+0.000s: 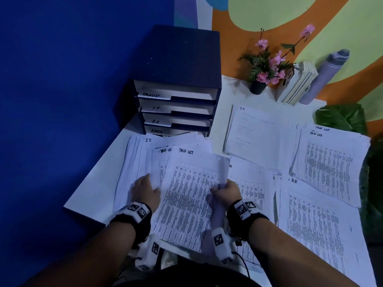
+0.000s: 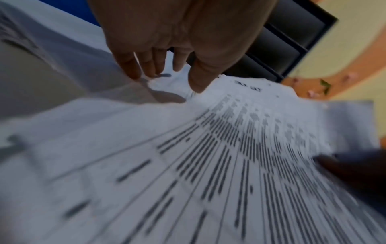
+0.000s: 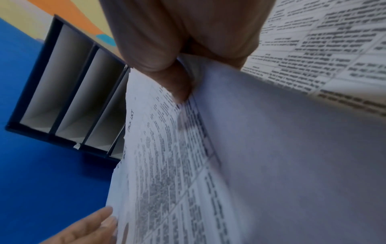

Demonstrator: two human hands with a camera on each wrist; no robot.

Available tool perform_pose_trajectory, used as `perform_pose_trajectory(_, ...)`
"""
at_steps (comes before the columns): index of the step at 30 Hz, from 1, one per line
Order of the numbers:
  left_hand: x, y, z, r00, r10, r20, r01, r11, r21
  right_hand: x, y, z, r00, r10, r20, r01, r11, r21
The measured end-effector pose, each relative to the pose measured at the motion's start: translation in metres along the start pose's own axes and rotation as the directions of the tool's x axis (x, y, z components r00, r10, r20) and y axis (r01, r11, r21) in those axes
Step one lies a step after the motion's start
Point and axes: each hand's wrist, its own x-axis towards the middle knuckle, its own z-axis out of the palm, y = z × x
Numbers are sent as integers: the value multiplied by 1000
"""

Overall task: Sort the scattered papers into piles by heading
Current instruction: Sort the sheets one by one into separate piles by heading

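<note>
At the near left of the white bench (image 1: 99, 183), the right hand (image 1: 227, 191) pinches the right edge of a Task List sheet (image 1: 186, 199), its fingers (image 3: 177, 82) curled round the paper and lifting it over the loose papers (image 1: 136, 162). The left hand (image 1: 146, 191) rests beside it with fingers (image 2: 129, 66) spread and relaxed, tips on the papers beneath.

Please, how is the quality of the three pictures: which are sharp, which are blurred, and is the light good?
Head view: dim, bluish light, yet the heading on the lifted task list sheet is readable. Left wrist view: strongly blurred, with print on the sheet smeared into streaks; the left hand casts a soft shadow. Right wrist view: the right hand is close and soft, nearby print blurred.
</note>
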Motion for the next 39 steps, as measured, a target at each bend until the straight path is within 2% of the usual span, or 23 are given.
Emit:
perform_pose_trajectory(2,10,0,-11,994,-103,27,105,991,-78,0,1,4,999,46,13,-47,997,54)
perform_pose_trajectory(4,19,-3,-19,983,-175,59,182,974,-136,-4,-1,9,1000,26,-1,-26,999,28)
perform_pose_trajectory(7,32,-18,-29,970,-229,75,238,961,-140,-10,-8,15,1000,-9,-7,9,1000,-12)
perform_pose_trajectory(10,33,-22,-33,960,-236,152,261,949,-174,-8,-11,20,998,-64,28,66,995,-75)
perform_pose_trajectory(12,31,-19,-33,968,-204,146,231,952,-202,-8,-13,18,993,-111,28,113,988,-104)
perform_pose_trajectory(17,27,-17,-37,995,-103,-18,91,936,-339,1,-12,2,993,-113,-46,111,993,-48)
perform_pose_trajectory(20,25,-15,-39,998,-52,-34,32,894,-447,4,-10,-6,994,-103,-40,104,995,7)
perform_pose_trajectory(24,20,-7,-40,999,-17,-41,-8,834,-551,6,-12,-5,997,-65,-32,69,984,164)
perform_pose_trajectory(28,22,-5,-43,998,-47,-47,22,898,-439,11,-10,-3,997,-40,-71,54,975,214)
perform_pose_trajectory(33,27,-8,-44,994,-101,-51,74,918,-390,12,-5,-10,994,-31,-106,54,974,221)
perform_pose_trajectory(35,25,-5,-42,996,-78,-34,60,929,-365,11,-5,-13,996,-35,-78,54,964,259)
perform_pose_trajectory(39,20,4,-31,992,71,108,-30,939,-342,8,-6,-16,997,-74,-20,77,943,324)
